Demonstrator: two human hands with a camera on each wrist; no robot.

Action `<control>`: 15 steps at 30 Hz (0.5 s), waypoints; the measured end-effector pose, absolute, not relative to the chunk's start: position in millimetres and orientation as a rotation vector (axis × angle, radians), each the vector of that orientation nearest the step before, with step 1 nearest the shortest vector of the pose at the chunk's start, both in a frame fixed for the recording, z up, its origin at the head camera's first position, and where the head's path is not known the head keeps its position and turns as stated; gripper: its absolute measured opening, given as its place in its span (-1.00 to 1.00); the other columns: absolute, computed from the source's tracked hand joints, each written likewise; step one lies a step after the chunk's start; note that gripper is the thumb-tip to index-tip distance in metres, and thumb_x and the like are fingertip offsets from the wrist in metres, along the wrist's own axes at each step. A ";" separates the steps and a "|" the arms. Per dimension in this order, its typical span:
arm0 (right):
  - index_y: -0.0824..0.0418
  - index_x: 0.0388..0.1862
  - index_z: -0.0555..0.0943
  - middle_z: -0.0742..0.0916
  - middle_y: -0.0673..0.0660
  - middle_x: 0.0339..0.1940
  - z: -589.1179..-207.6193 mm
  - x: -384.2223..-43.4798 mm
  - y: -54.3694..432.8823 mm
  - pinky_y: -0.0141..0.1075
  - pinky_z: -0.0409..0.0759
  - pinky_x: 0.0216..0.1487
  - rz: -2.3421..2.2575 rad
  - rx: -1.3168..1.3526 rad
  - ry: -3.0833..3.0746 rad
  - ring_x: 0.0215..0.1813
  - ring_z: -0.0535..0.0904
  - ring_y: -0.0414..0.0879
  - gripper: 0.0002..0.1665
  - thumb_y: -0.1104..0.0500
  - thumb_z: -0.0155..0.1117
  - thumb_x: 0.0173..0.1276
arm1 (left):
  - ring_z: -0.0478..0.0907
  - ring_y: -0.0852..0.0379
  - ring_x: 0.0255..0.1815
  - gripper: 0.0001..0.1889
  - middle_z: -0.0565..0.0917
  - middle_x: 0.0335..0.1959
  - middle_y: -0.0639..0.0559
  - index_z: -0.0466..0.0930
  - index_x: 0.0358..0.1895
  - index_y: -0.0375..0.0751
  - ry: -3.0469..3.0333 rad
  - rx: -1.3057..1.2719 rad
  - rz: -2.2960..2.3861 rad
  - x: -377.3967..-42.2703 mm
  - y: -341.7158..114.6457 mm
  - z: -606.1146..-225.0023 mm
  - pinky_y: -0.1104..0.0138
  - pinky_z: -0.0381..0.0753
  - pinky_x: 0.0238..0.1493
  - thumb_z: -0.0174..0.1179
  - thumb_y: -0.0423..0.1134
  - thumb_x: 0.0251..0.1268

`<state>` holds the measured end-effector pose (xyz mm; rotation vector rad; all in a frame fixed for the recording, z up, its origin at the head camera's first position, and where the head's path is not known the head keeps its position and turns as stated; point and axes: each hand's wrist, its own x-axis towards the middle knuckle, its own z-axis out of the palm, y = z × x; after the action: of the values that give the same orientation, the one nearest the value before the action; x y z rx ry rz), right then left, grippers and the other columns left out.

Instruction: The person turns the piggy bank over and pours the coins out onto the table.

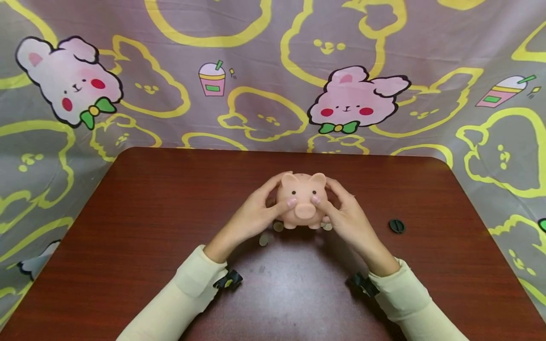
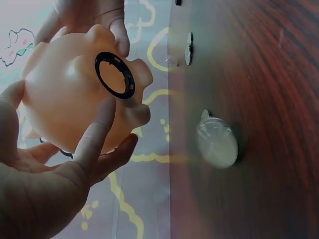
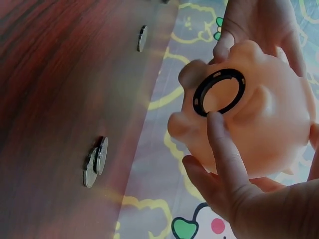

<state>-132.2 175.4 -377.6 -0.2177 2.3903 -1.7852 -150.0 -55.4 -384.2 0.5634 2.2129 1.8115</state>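
Note:
A pink piggy bank (image 1: 304, 187) is held above the table by both hands, its snout toward me. My left hand (image 1: 256, 210) grips its left side, thumb on the face beside the snout. My right hand (image 1: 351, 218) grips the other side the same way. In the wrist views, the underside of the piggy bank (image 2: 62, 84) shows a round opening edged by a black ring (image 3: 198, 102); a fingertip of each hand lies near it. Coins lie on the table below, one (image 1: 278, 226) near the left foot and others (image 1: 326, 226) by the right hand.
Another coin (image 1: 263, 240) lies nearer me on the left. A round black plug (image 1: 396, 226) rests on the brown table (image 1: 170, 199) to the right. A patterned cloth (image 1: 256, 66) hangs behind the table's far edge.

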 end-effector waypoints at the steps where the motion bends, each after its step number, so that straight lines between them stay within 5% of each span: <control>1: -0.05 0.54 0.41 0.63 0.22 0.27 -377.6 -131.9 175.4 -0.18 0.74 -0.24 -1.783 -0.234 2.410 -0.21 0.73 -0.11 -0.41 -0.01 0.25 0.60 | 0.67 0.03 0.14 -0.34 0.53 0.42 -0.01 0.28 0.60 0.10 2.224 0.584 1.814 -150.5 -55.7 -384.5 0.11 0.72 0.05 0.28 -0.17 0.52; 6: -0.11 0.57 0.39 0.62 0.14 0.34 -376.9 -130.3 176.0 -0.30 0.72 -0.14 -1.792 -0.324 2.482 0.03 0.69 -0.06 -0.32 0.08 0.35 0.53 | 0.50 -0.01 0.42 -0.24 0.40 0.55 0.03 0.24 0.62 0.08 2.187 0.658 1.865 -151.9 -57.1 -384.6 0.14 0.59 0.29 0.35 -0.32 0.44; 12: -0.05 0.60 0.39 0.50 0.06 0.53 -377.3 -128.6 175.9 -0.45 0.69 0.03 -1.800 -0.502 2.601 0.33 0.58 0.04 -0.18 0.24 0.46 0.42 | 0.44 -0.08 0.49 -0.10 0.24 0.64 0.08 0.17 0.64 0.12 2.059 0.689 1.933 -151.3 -58.8 -383.8 0.18 0.74 0.14 0.40 -0.46 0.32; 15: -0.03 0.58 0.42 0.41 0.02 0.62 -378.6 -128.1 175.0 -0.33 0.61 0.28 -1.742 -0.639 2.721 0.51 0.44 0.02 -0.12 0.29 0.52 0.32 | 0.45 -0.11 0.47 -0.02 0.15 0.67 0.13 0.12 0.65 0.17 2.059 0.721 1.921 -151.2 -59.5 -384.7 0.20 0.78 0.04 0.43 -0.49 0.26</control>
<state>-128.1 175.0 -378.6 -0.6392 2.7213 -1.7418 -151.2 -59.5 -384.7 0.7213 2.0589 1.9213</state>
